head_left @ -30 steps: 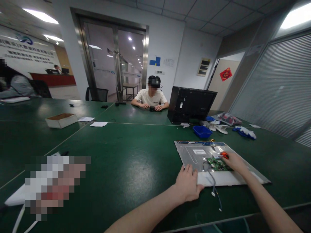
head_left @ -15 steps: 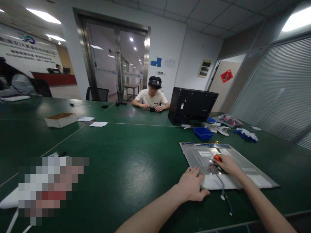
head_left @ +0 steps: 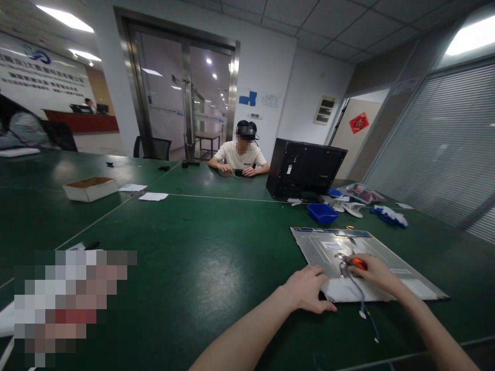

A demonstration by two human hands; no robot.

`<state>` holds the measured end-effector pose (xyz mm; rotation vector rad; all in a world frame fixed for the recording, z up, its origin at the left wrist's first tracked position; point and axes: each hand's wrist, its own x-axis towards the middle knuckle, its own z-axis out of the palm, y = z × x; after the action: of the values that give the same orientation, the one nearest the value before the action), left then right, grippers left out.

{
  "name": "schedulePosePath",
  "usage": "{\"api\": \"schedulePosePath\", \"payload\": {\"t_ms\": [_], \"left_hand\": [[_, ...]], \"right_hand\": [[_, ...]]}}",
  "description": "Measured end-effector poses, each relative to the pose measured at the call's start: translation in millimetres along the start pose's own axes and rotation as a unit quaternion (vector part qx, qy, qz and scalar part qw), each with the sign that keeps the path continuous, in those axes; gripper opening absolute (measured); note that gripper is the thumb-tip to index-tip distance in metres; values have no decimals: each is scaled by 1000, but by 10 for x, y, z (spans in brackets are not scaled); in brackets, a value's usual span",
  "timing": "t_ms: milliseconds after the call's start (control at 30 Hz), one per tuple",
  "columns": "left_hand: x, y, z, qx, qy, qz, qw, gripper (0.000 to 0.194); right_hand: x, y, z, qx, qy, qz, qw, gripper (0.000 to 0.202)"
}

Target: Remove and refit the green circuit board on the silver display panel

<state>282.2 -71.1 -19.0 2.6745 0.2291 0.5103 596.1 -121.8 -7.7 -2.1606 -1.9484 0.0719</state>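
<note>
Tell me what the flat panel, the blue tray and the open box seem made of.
Flat panel: probably metal, satin silver-grey, catching bright glints. Blue tray: likely plastic, smooth, evenly coloured. Open box: perhaps cardboard, matte, pale outside, brown inside.

Panel flat on table. Left hand at panel's near left corner. Right hand over panel's middle, tool in grip. Cable from panel over near edge onto table. Tray just behind panel; monitor farther behind. Gloves behind panel, toward right. Seated person well behind panel, leftward. Box well left of panel, farther back.
</note>
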Motion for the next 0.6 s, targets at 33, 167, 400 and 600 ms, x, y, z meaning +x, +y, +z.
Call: {"api": "schedulePosePath", "payload": {"t_ms": [33,167,400,600], "left_hand": [[10,-8,7,-10,1,-8,1000,71],[30,-19,43,-34,13,-47,998,78],[42,-6,60,-18,45,-102,994,81],[32,0,90,39,91,-117,988,87]], "right_hand": [[-60,47,-14,4,0,4,1000,35],[-195,176,-23,14,2,19,1000,35],[-214,220,-36,15,0,-1,1000,38],[-216,209,-5,1,1,-31,1000,43]]}}
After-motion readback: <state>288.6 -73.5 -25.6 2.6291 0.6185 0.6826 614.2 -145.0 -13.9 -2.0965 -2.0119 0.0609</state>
